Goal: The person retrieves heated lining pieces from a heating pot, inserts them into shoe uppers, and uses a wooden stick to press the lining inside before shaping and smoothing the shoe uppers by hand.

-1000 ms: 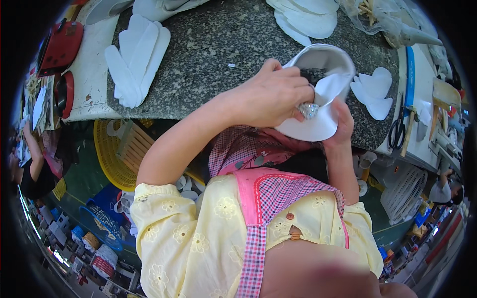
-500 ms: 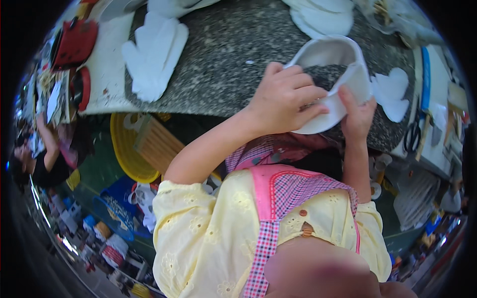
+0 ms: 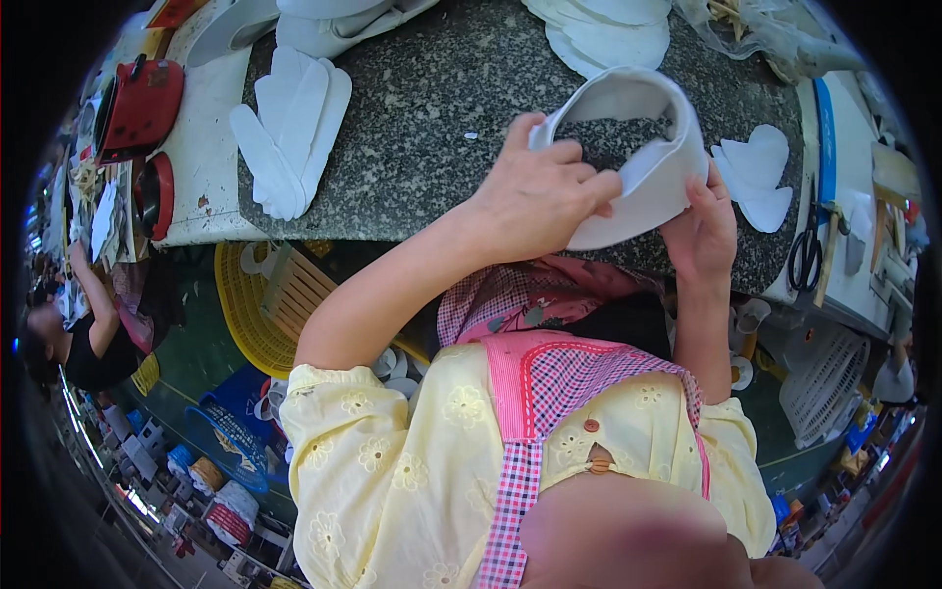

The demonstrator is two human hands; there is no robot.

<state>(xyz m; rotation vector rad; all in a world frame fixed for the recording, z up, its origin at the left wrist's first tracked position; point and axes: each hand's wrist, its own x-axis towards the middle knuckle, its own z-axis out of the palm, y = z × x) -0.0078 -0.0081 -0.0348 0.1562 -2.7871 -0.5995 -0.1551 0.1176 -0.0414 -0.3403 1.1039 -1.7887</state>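
A white shoe upper (image 3: 643,201), a soft curved band with an open middle, is held above the dark speckled tabletop (image 3: 422,128). My left hand (image 3: 545,196) is closed on its left edge, with the fingers curled over the rim. My right hand (image 3: 702,231) grips its lower right side between thumb and fingers; part of those fingers is hidden. Right of it lie a few white toe-shaped pieces (image 3: 756,177). A fan of long white sole-shaped pieces (image 3: 294,128) rests to the left, and a stack of white rounded pieces (image 3: 603,39) lies beyond the upper.
More white uppers (image 3: 343,25) lie at the far left. Black scissors (image 3: 805,260) and a blue strip (image 3: 826,147) are at the right edge. A red container (image 3: 142,103) stands left. Below are a yellow basket (image 3: 240,314) and, farther off, another person (image 3: 88,334).
My right thumb has moved from inside the upper's opening to its outer side. My left fingers have shifted toward the rim. The whole view has shifted slightly.
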